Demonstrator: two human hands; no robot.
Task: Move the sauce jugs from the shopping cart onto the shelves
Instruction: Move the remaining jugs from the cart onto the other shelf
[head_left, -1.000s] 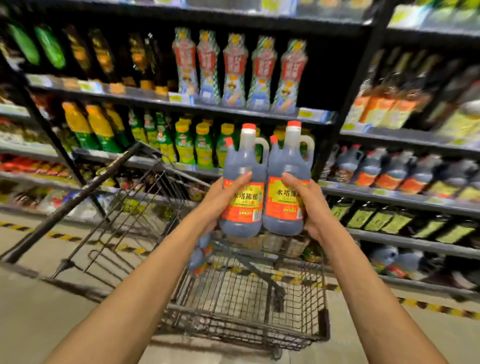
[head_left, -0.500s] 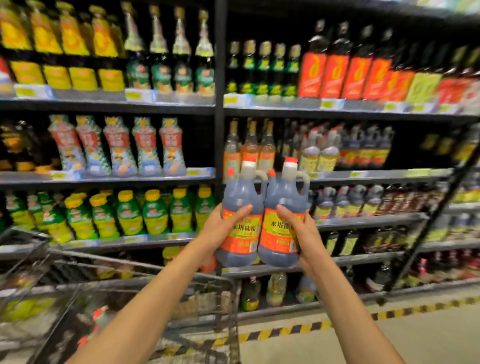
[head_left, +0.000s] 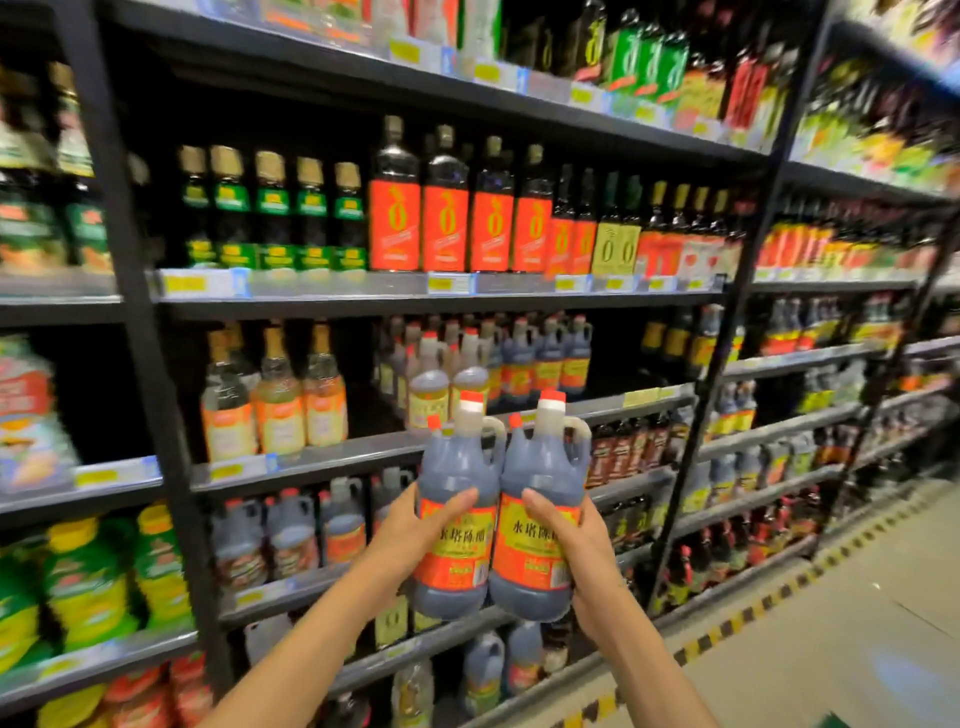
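Both arms reached forward; left hand (head_left: 415, 525) gripped left jug (head_left: 454, 519), right hand (head_left: 571, 540) gripped right jug (head_left: 537, 525), upright, touching, before shelves (head_left: 415, 299).

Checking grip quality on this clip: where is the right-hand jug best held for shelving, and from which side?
Probably the loop handle on the right jug, at its upper right shoulder, approached from the right: it faces outward, upright and unobstructed, while the left jug crowds the other side. The right hand wraps the labelled belly instead.

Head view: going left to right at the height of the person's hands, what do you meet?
Green-and-yellow bottles → shelved dark jugs → left hand → left sauce jug → right sauce jug → right hand.
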